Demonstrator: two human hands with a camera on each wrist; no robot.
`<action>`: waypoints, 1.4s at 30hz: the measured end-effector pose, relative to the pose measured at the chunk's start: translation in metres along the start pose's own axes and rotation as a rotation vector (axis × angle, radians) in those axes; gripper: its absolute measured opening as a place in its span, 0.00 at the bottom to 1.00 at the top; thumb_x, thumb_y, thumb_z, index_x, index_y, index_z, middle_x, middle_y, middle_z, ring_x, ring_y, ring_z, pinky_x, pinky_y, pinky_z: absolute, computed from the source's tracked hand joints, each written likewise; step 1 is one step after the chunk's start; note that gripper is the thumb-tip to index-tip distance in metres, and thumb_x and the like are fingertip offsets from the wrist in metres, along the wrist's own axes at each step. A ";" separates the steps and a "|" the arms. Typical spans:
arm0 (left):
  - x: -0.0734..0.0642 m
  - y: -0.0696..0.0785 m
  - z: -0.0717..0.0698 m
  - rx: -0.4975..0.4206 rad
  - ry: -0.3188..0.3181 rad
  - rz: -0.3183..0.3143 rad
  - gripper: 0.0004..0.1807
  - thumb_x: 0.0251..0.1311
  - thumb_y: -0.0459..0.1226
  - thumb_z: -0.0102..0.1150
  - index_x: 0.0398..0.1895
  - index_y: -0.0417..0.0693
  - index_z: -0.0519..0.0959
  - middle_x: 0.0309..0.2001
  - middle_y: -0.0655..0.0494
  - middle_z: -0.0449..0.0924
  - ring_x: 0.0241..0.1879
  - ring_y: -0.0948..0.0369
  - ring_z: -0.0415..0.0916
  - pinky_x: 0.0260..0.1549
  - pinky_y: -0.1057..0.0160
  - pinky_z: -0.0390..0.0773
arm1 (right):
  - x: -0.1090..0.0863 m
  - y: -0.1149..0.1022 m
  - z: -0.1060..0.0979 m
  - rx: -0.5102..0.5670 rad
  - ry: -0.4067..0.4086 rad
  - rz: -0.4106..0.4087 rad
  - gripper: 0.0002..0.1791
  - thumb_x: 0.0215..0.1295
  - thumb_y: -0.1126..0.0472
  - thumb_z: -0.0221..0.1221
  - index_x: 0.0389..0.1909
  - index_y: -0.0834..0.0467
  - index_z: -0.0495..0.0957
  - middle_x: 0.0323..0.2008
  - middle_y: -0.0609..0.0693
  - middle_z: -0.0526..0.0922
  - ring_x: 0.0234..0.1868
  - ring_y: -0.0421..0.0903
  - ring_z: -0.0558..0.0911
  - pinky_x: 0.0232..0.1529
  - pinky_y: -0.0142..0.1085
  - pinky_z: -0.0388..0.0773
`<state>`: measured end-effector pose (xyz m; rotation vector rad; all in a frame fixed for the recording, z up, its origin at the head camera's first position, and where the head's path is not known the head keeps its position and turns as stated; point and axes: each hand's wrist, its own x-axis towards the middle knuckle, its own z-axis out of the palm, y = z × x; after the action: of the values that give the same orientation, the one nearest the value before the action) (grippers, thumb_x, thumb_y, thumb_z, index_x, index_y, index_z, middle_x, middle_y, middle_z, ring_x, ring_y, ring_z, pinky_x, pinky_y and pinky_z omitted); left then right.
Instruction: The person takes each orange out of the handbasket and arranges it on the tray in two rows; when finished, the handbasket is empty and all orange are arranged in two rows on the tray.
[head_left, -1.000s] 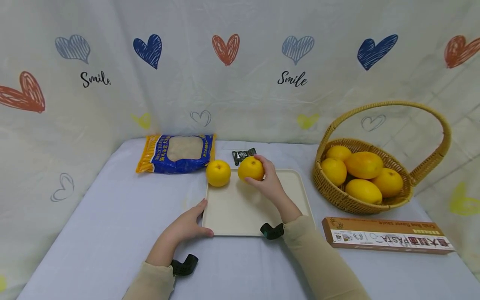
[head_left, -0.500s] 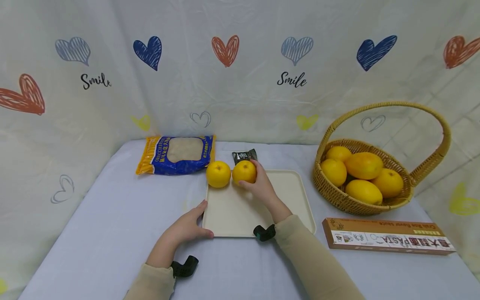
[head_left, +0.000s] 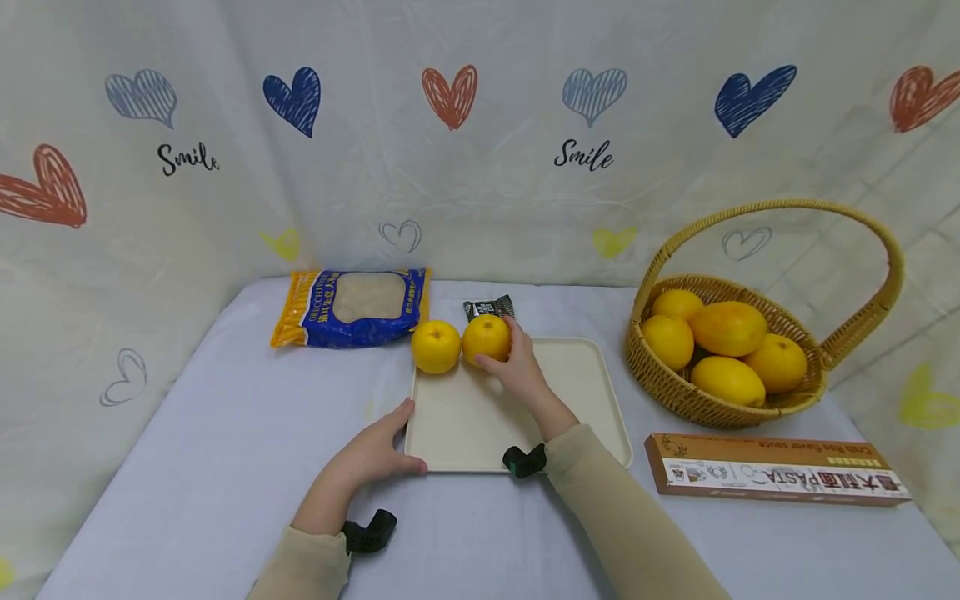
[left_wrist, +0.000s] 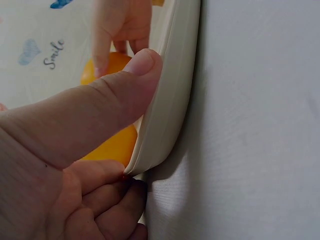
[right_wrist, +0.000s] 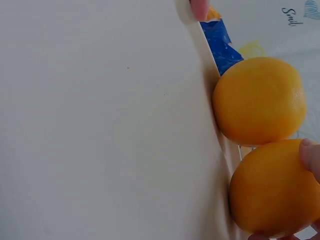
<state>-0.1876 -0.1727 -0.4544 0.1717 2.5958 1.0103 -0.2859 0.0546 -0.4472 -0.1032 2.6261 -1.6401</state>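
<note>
My right hand grips an orange at the back of the cream tray. A second orange sits at the tray's back left corner, close beside the first; in the right wrist view the held orange and the other orange stand side by side along the rim. At the tray's front left corner, my left hand holds the edge between thumb and fingers. The left wrist view has that thumb across the rim and the other fingers curled below.
Behind the tray lie a blue pasta bag and a small black packet. On the right stands a wicker basket with several yellow fruits, its handle arching high. A long pasta box lies in front of it.
My right hand has carried its orange left, up beside the other orange, and lowered slightly back since. The left hand has kept its place at the tray corner.
</note>
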 end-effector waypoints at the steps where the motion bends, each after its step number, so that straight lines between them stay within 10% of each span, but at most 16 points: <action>1: 0.000 0.000 0.000 -0.001 -0.002 0.000 0.54 0.39 0.45 0.72 0.70 0.45 0.51 0.71 0.51 0.49 0.69 0.50 0.48 0.67 0.48 0.51 | 0.000 0.000 -0.001 -0.002 -0.001 0.006 0.48 0.54 0.54 0.63 0.70 0.54 0.44 0.68 0.59 0.50 0.64 0.56 0.60 0.67 0.50 0.56; 23: 0.002 0.005 0.002 0.001 -0.025 0.013 0.55 0.39 0.45 0.71 0.70 0.45 0.50 0.71 0.50 0.48 0.70 0.51 0.47 0.67 0.48 0.51 | -0.011 -0.001 -0.020 0.013 -0.004 0.030 0.50 0.55 0.53 0.62 0.71 0.54 0.40 0.69 0.57 0.48 0.67 0.56 0.58 0.66 0.48 0.59; 33: 0.000 -0.002 -0.004 0.016 -0.015 0.012 0.56 0.40 0.46 0.71 0.70 0.43 0.48 0.71 0.48 0.46 0.70 0.49 0.46 0.67 0.48 0.50 | -0.032 -0.016 -0.082 -0.031 0.105 -0.143 0.48 0.59 0.56 0.59 0.71 0.54 0.38 0.69 0.59 0.46 0.68 0.57 0.55 0.65 0.52 0.59; 42: 0.000 -0.002 -0.002 0.009 -0.028 0.021 0.56 0.39 0.46 0.71 0.70 0.42 0.48 0.71 0.47 0.46 0.69 0.48 0.46 0.66 0.47 0.50 | -0.060 -0.011 -0.159 -0.086 0.376 -0.224 0.43 0.59 0.61 0.59 0.69 0.60 0.44 0.67 0.61 0.50 0.66 0.60 0.55 0.62 0.57 0.58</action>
<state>-0.1882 -0.1756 -0.4537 0.2148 2.5787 0.9969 -0.2373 0.1975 -0.3677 -0.1039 3.0656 -1.7629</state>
